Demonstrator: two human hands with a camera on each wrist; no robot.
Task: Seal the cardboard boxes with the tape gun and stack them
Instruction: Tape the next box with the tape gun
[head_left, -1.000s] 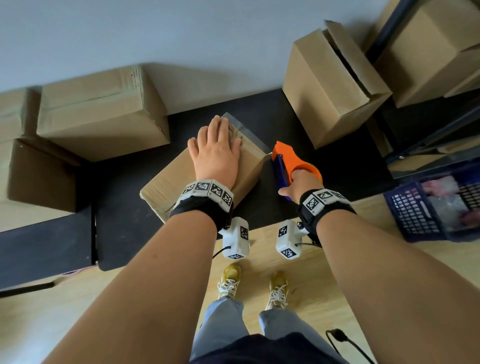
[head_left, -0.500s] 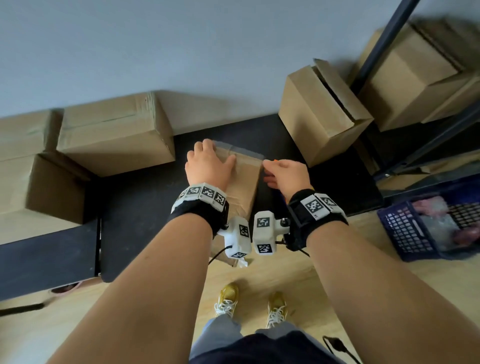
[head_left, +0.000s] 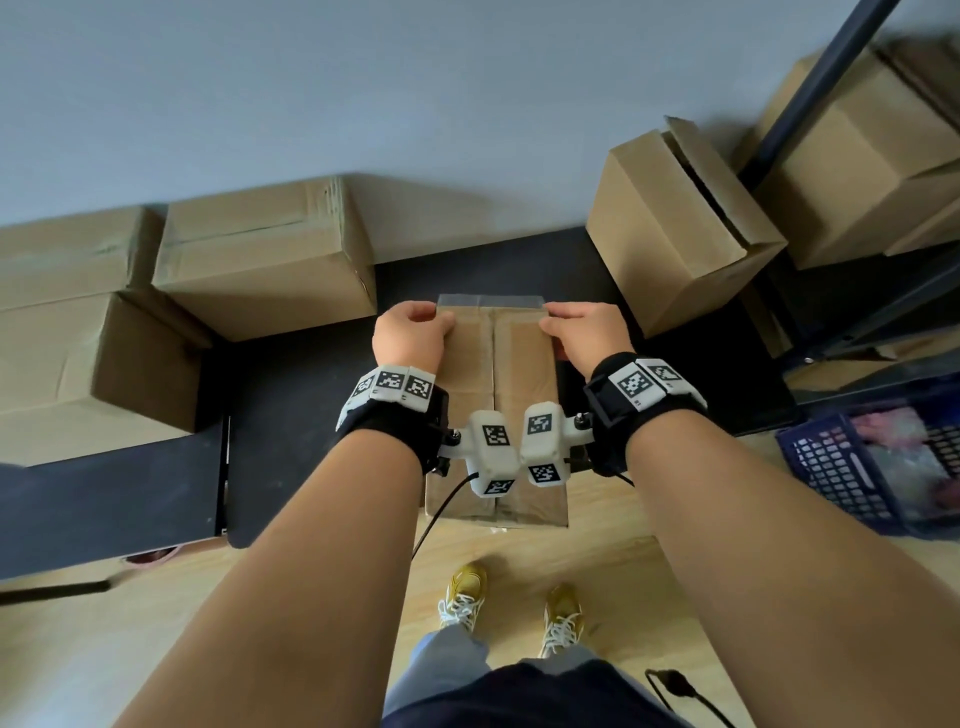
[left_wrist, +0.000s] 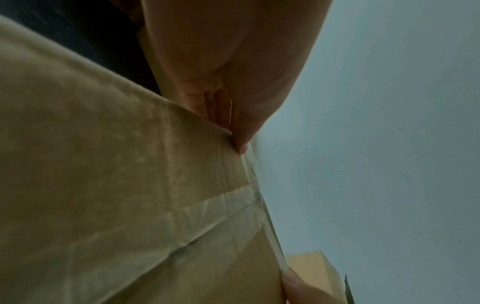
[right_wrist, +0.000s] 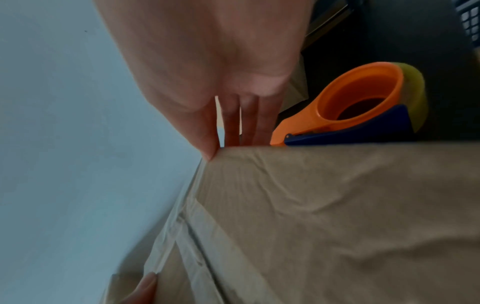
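Note:
A flat cardboard box (head_left: 524, 374) lies lengthwise on the black mat (head_left: 311, 405), its centre seam covered by clear tape (head_left: 491, 364). A loose tape end sticks out past the far edge. My left hand (head_left: 413, 332) grips the far left corner and my right hand (head_left: 582, 330) grips the far right corner. In the wrist views each thumb lies on the top edge, with the fingers down the side of the box (left_wrist: 103, 185) (right_wrist: 337, 205). The orange and blue tape gun (right_wrist: 358, 107) lies on the mat just right of the box, free of either hand.
Sealed boxes (head_left: 260, 254) stack against the wall at left. A box with a raised flap (head_left: 675, 223) stands at right, more boxes (head_left: 857, 156) behind a dark post (head_left: 810, 78). A blue basket (head_left: 872, 462) sits at far right. A cable (head_left: 675, 686) lies on the wood floor.
My right hand has let go of the tape gun and moved onto the box. The box has turned square to me, and both hands now grip its far corners.

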